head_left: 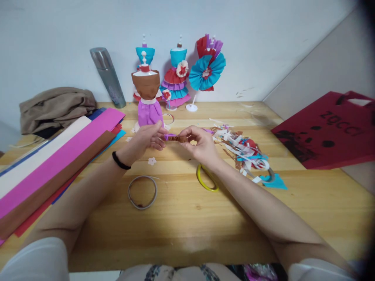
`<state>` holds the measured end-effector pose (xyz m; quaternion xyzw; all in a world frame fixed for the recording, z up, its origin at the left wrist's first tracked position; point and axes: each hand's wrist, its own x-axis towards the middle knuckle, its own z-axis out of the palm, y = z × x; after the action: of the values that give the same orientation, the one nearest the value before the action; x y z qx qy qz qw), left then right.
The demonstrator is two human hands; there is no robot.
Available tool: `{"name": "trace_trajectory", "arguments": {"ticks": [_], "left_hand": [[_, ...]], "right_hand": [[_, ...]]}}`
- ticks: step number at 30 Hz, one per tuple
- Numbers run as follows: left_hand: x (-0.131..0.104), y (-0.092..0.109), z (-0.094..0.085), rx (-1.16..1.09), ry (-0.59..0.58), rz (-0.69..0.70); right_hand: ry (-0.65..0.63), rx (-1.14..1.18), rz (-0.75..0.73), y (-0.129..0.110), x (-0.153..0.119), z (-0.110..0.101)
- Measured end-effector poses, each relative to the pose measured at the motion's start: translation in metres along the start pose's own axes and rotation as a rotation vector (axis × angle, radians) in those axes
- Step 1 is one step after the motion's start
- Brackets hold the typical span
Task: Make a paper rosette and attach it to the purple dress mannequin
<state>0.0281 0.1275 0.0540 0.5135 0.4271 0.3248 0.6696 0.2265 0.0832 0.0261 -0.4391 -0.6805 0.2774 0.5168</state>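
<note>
Both hands meet above the middle of the table at a small gathered strip of crepe paper (173, 138), brown with a purple edge. My left hand (146, 137), with a black band at the wrist, has its fingertips closed at the purple end. Thumb and fingers of my right hand (202, 145) pinch the brown end. Just behind my hands stands a mini dress form (145, 86) with a brown paper top and a purple skirt. A paper flower (152, 160) lies below my left hand. Nearer me are a grey-white tape roll (142, 207) and a yellow tape roll (215, 189).
Long crepe paper sheets (58, 169) lie on the left, before a brown cloth (58, 107) and a metal flask (109, 78). More dressed forms (178, 58) stand against the wall. Paper scraps (249, 150) are heaped at right, near a red paper bag (328, 132).
</note>
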Motion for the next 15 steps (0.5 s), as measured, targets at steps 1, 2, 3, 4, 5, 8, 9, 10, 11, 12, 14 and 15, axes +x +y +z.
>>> {"name": "trace_trajectory", "arguments": {"ticks": [1, 2, 3, 4, 5, 8, 9, 10, 11, 12, 14, 15], "left_hand": [[0.0005, -0.001, 0.0007, -0.018, -0.021, -0.042], [0.0005, -0.002, 0.0018, -0.032, -0.057, -0.077], [0.0, -0.0031, 0.0032, -0.049, -0.101, -0.099], [-0.0009, -0.0041, 0.0046, -0.069, -0.142, -0.104], [-0.002, -0.0051, 0.0061, -0.087, -0.172, -0.098], [-0.0052, -0.0075, 0.009, -0.084, -0.219, -0.052], [-0.0057, -0.008, 0.0093, -0.069, -0.219, -0.035], [-0.0058, -0.0084, 0.0093, -0.049, -0.214, -0.02], [-0.0055, -0.0087, 0.0091, -0.029, -0.205, -0.007], [-0.0049, -0.0089, 0.0087, -0.012, -0.196, 0.005], [-0.0031, -0.0095, 0.0078, 0.016, -0.177, 0.03], [-0.002, -0.0098, 0.0074, 0.028, -0.172, 0.042]], "right_hand": [[-0.013, -0.033, -0.034, 0.0002, -0.0008, -0.0006], [-0.027, -0.06, -0.069, 0.0003, -0.0015, -0.0012], [-0.044, -0.087, -0.101, 0.0005, -0.002, -0.0018], [-0.059, -0.114, -0.133, 0.0007, -0.0023, -0.0024], [-0.075, -0.139, -0.163, 0.0009, -0.0023, -0.0028], [-0.112, -0.185, -0.23, 0.002, -0.0012, -0.0032], [-0.125, -0.184, -0.246, 0.0024, -0.0007, -0.003], [-0.138, -0.176, -0.261, 0.0027, -0.0004, -0.0028], [-0.149, -0.163, -0.272, 0.003, -0.0002, -0.0026], [-0.15, -0.147, -0.272, 0.0034, 0.0, -0.0024], [-0.117, -0.116, -0.209, 0.0044, 0.0, -0.0025], [-0.084, -0.087, -0.146, 0.005, 0.0, -0.0028]]}}
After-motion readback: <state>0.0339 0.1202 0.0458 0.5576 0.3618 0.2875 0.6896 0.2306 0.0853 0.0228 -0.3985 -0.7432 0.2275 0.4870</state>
